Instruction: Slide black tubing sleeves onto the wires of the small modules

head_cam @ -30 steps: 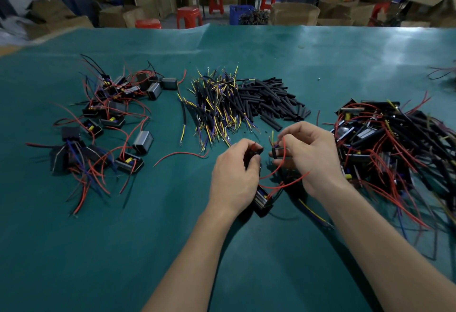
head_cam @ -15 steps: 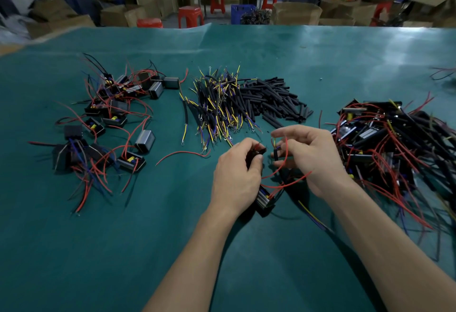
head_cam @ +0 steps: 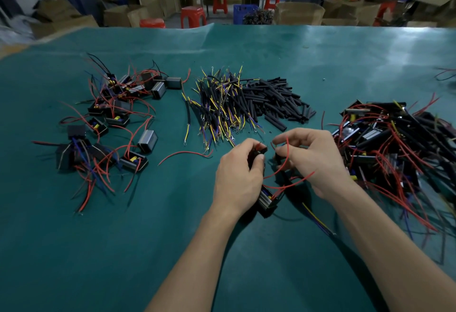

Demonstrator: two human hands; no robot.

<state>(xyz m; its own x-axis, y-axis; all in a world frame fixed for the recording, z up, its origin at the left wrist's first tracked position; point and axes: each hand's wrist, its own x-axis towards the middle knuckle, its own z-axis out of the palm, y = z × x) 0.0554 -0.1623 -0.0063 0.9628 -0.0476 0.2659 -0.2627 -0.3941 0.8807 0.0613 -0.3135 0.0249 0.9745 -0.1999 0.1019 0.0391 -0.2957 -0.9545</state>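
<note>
On the green desk the pile of black tubing sleeves lies just beyond both hands. The small module hangs below the left hand, whose curled fingers pinch something dark. The right hand, just beside it, pinches a short black sleeve; the red wire arcs between them, so threading likely runs leftward.
</note>
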